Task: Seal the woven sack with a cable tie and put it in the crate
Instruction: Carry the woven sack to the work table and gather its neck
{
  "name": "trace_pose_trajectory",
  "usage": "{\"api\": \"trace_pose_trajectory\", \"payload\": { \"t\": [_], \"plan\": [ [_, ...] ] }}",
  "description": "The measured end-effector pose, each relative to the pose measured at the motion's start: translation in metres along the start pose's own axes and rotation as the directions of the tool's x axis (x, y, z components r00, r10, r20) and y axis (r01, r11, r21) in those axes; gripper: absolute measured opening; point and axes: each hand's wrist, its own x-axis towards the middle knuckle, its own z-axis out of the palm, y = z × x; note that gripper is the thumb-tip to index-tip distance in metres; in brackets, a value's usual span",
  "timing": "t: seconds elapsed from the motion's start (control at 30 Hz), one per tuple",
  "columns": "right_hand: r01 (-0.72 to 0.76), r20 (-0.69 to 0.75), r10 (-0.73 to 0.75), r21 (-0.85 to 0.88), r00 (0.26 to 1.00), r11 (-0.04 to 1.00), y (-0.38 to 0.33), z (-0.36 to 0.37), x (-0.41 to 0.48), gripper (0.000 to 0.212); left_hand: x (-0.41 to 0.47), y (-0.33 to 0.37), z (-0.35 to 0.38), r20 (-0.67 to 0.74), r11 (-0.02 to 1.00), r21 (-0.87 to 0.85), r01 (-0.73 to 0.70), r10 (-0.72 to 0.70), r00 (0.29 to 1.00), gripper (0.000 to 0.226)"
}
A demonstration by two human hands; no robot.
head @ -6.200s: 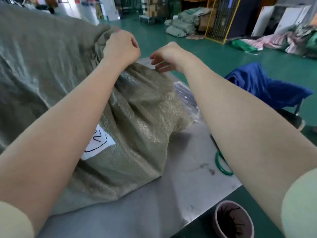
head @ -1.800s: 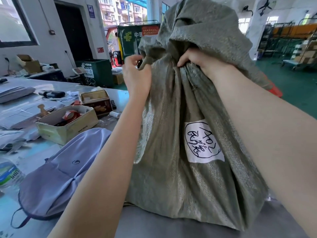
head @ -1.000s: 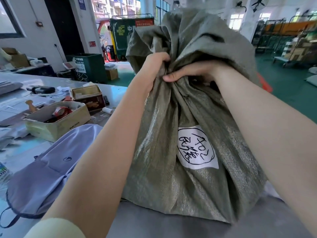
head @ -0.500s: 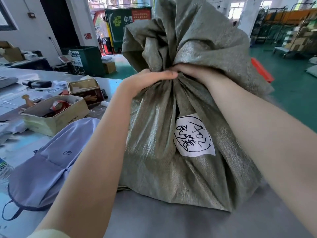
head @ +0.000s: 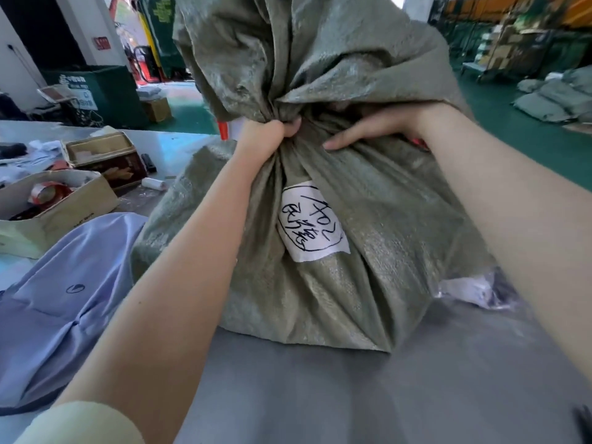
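Observation:
A full grey-green woven sack (head: 378, 251) stands upright on the grey table (head: 320, 395), with a white hand-written label (head: 312, 230) on its front. Its loose top is gathered into a tight neck, and the spare cloth billows up above. My left hand (head: 266, 136) is closed in a fist around that neck. My right hand (head: 371, 131) lies against the sack just right of the neck, thumb out and pressing the cloth. No cable tie and no crate are visible.
A lilac cloth bag (head: 64, 293) lies at the left on the table. Behind it stand a cardboard box with tape rolls (head: 54, 203) and a brown tin (head: 105, 158). A clear plastic packet (head: 474, 290) lies to the sack's right. Green floor with other sacks (head: 554, 97) lies beyond.
My left hand has slid round the neck and closed into a fist on it. The right hand has moved off the neck a little to the right and pressed on the sack.

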Motion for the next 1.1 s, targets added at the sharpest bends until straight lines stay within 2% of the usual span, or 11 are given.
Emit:
{"api": "trace_pose_trajectory", "payload": {
  "t": [0.07,0.13,0.33,0.4,0.5,0.63,0.73,0.8,0.93,1.03,1.1],
  "plan": [
    [-0.052,-0.039,0.054,0.034,0.998,0.998,0.017,0.002,0.000,0.065,0.004,0.003,0.004,0.034,0.999,-0.020,-0.026,0.026,0.999,0.069],
    [-0.085,-0.093,0.087,0.028,0.992,0.996,0.032,0.008,0.003,0.085,0.002,0.008,0.010,0.031,1.000,0.005,-0.022,0.022,0.999,0.072],
    [-0.155,-0.082,0.161,0.073,0.983,0.985,0.047,0.004,0.004,0.130,0.006,0.020,0.018,0.133,0.993,0.102,-0.058,0.044,0.990,0.055],
    [-0.160,-0.088,0.170,0.112,0.981,0.981,0.054,0.000,-0.001,0.119,0.007,0.030,0.022,0.161,0.989,0.131,-0.073,0.051,0.986,0.051],
    [-0.117,-0.155,0.151,0.209,0.976,0.971,0.065,0.001,-0.013,0.077,0.003,0.053,0.042,0.270,0.971,0.218,-0.101,0.039,0.962,0.048],
    [-0.117,-0.315,0.171,0.182,0.934,0.976,0.078,0.003,-0.024,0.088,-0.005,0.077,0.074,0.362,0.913,0.363,-0.189,0.049,0.931,0.046],
    [-0.153,-0.331,0.243,0.275,0.912,0.949,0.095,-0.004,-0.041,0.074,-0.018,0.095,0.101,0.467,0.851,0.447,-0.277,0.042,0.883,0.039],
    [-0.161,-0.345,0.276,0.325,0.897,0.932,0.101,-0.005,-0.057,0.070,-0.030,0.107,0.116,0.578,0.812,0.492,-0.314,-0.035,0.815,0.034],
    [-0.132,-0.410,0.331,0.443,0.850,0.887,0.128,0.005,-0.083,0.055,-0.060,0.123,0.151,0.703,0.659,0.584,-0.475,-0.117,0.702,0.041],
    [-0.059,-0.492,0.354,0.518,0.796,0.853,0.155,0.017,-0.100,0.057,-0.082,0.130,0.181,0.779,0.496,0.593,-0.635,-0.154,0.607,0.043],
    [-0.016,-0.516,0.362,0.559,0.776,0.829,0.168,0.030,-0.104,0.054,-0.092,0.127,0.194,0.807,0.390,0.576,-0.719,-0.131,0.575,0.041]
  ]
}}
